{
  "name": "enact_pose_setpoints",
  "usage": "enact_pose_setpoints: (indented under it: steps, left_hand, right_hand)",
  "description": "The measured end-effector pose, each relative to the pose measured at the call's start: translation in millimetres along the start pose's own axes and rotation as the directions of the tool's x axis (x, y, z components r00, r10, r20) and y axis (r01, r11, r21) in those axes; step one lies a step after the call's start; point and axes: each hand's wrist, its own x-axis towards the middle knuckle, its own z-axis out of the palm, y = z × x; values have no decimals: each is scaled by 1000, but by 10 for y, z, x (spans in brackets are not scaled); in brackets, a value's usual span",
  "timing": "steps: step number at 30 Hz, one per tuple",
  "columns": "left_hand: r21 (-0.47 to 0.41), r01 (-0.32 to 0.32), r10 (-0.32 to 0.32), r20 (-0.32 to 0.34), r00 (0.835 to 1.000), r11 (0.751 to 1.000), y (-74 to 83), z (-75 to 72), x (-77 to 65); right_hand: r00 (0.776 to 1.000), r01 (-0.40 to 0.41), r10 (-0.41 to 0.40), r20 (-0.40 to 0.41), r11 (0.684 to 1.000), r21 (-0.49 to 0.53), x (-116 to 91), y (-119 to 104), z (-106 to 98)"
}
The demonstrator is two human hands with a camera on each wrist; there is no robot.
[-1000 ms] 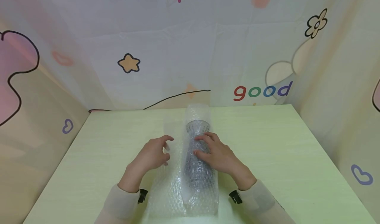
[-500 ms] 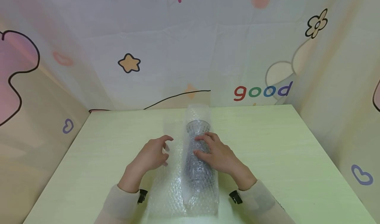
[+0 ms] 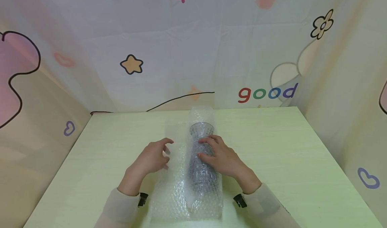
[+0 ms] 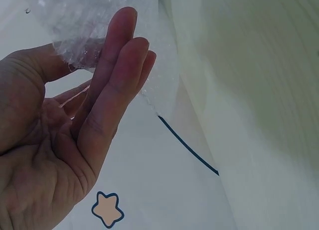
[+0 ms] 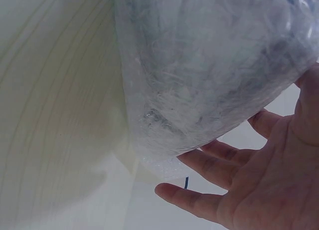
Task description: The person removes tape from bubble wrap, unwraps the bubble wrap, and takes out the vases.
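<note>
A clear glass vase with a flared rim lies on its side, rim toward the back, wrapped in bubble wrap. My right hand rests over its right side, thumb and fingertips touching the wrap. In the right wrist view those fingers are spread and only slightly bent against the wrapped vase. At the left, my left hand holds the loose edge of the wrap. The left wrist view shows the film running between thumb and fingers; the exact grip is partly hidden.
A pale green table carries everything. Patterned curtains stand along its back and both sides. The bubble wrap reaches from the back table edge almost to the front. Small black devices sit at both cuffs.
My left hand has shifted slightly left, and the wrap's upper left edge has crept left with it. The right hand and the vase stay where they were.
</note>
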Motion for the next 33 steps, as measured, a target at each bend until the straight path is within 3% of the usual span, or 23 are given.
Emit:
enact_pose_setpoints:
  steps: [24, 33]
  left_hand:
    - [-14, 54, -53, 18, 998, 998, -160, 15, 60]
    - [-23, 34, -33, 29, 999, 999, -239, 41, 99]
  right_hand:
    - [1000, -11, 10, 10, 1000, 13, -6, -3, 0]
    - [1000, -14, 14, 15, 1000, 15, -5, 6, -1]
